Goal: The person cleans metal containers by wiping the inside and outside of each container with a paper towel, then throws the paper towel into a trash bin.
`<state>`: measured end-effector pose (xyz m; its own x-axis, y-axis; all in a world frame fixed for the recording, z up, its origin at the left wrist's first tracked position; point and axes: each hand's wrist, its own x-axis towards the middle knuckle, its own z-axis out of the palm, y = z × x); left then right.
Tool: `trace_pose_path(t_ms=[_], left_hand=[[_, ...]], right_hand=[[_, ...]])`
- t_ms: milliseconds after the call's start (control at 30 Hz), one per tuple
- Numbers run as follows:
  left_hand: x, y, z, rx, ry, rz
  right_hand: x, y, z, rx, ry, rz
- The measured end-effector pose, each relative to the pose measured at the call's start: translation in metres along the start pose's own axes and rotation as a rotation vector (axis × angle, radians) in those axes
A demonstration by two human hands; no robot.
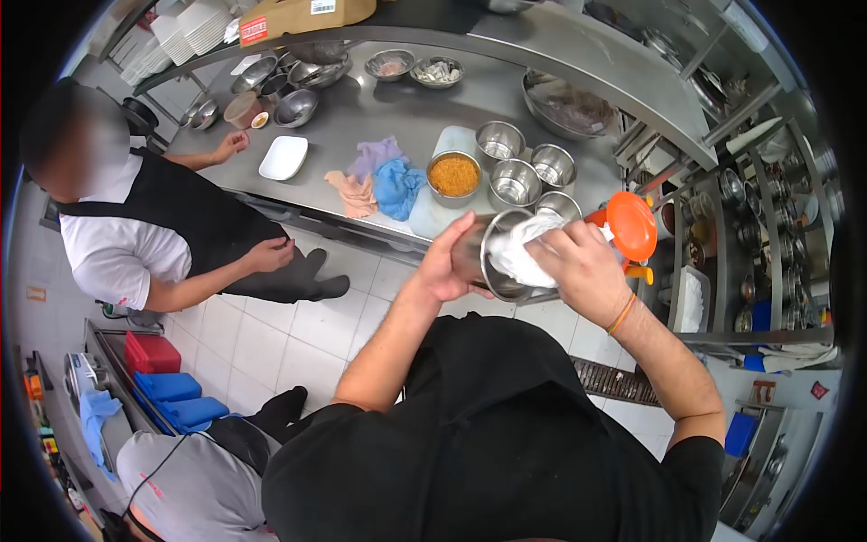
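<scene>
A steel pot [471,248], tilted with its mouth to the right, is in my left hand [448,262], whose fingers wrap round its outside. My right hand [581,269] grips a white cloth [524,254] at the pot's mouth, part of the cloth inside the rim. Just beyond, on the steel counter, stand several empty steel pots [514,183] and one pot full of orange-brown food [453,175]. Blue [396,188], purple and peach cloths lie crumpled to the left of it. An orange round lid or container [631,226] is right of my right hand.
A co-worker in a black apron [217,226] stands at the left by the counter [361,117]. Another person in grey [194,479] is at the lower left. A white dish [284,158] and steel bowls [295,107] lie on the counter; a shelf rack [722,271] stands right.
</scene>
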<state>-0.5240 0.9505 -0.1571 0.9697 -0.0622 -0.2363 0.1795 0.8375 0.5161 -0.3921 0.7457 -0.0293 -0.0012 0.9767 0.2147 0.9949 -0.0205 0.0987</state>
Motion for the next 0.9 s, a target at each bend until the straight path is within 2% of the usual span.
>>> trace_pose_path(t_ms=[33,100,133,233,267,367,400,500,533,633,700,767,800,900], left_hand=[[-0.004,-0.001,0.008,0.04,0.097,-0.091],[-0.004,-0.01,0.019,-0.009,0.15,-0.143],[-0.003,-0.013,0.02,0.009,0.079,-0.186],[0.002,-0.03,0.009,-0.058,0.176,-0.234],[0.002,-0.033,0.006,-0.019,0.201,-0.235],[-0.007,-0.034,0.017,0.105,0.243,-0.237],[-0.007,-0.033,0.016,0.151,0.234,-0.225],[-0.01,-0.024,0.015,0.293,0.183,-0.174],[-0.01,-0.02,0.013,0.331,0.134,-0.14],[-0.013,-0.016,0.019,0.309,0.035,0.022],[-0.009,-0.022,0.018,0.285,-0.001,0.166],[-0.014,-0.014,0.03,0.233,-0.063,0.203],[-0.014,-0.01,0.034,0.209,-0.095,0.222],[-0.006,-0.014,0.036,0.227,-0.1,0.364]], right_hand=[[0.006,0.0,0.001,0.019,0.068,-0.064],[0.016,-0.004,0.009,0.072,0.194,-0.194],[0.016,-0.001,0.022,0.137,0.081,-0.241],[0.021,0.003,0.042,0.011,-0.162,-0.243],[0.019,-0.001,0.049,-0.067,-0.135,-0.259],[0.015,-0.023,0.062,-0.262,-0.411,-0.142],[0.015,-0.029,0.063,-0.201,-0.427,-0.039],[0.018,-0.031,0.053,0.126,-0.647,-0.044],[0.013,-0.027,0.063,0.257,-0.61,-0.034],[0.023,-0.022,0.073,1.068,-0.318,-0.062],[0.02,-0.021,0.063,1.409,-0.304,0.222],[0.017,-0.024,0.04,2.006,-0.347,0.866],[0.015,-0.029,0.043,2.092,-0.182,0.974],[0.001,-0.017,0.059,2.55,0.0,1.072]])
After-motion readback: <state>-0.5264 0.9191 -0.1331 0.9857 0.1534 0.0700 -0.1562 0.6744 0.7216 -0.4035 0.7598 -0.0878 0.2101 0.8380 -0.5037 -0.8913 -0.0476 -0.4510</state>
